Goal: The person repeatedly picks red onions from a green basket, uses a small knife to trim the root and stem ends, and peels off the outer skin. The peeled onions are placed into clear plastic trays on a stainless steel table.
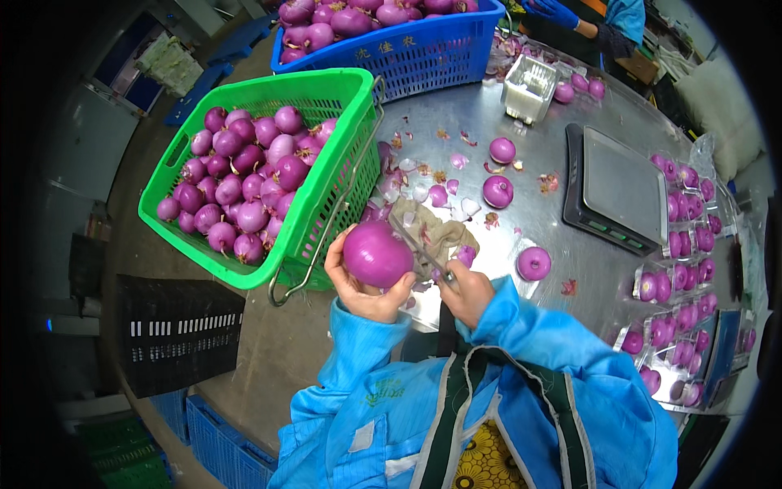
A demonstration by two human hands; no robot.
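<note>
A shiny purple onion [377, 253] rests in my left hand [360, 299], fingers and thumb curled around its side and underside. My right hand [467, 293] grips a small knife [421, 249]; its blade points up and left, close to the onion's right side. Under the blade lies a crumpled beige cloth [449, 235] with onion skins about it. Three onions stand on the steel table [421, 131] to the right of the cloth, among them a peeled-looking onion [534, 263]. To the left, a green plastic crate [360, 177] is heaped with purple onions [250, 183].
A blue crate [421, 73] of onions stands at the back. Clear plastic trays [530, 88] are stacked near a digital scale [623, 183]. Packed onion trays [684, 275] line the right edge. Across the table is a person's blue-gloved hand [553, 12]. Black crates [183, 330] stand lower left.
</note>
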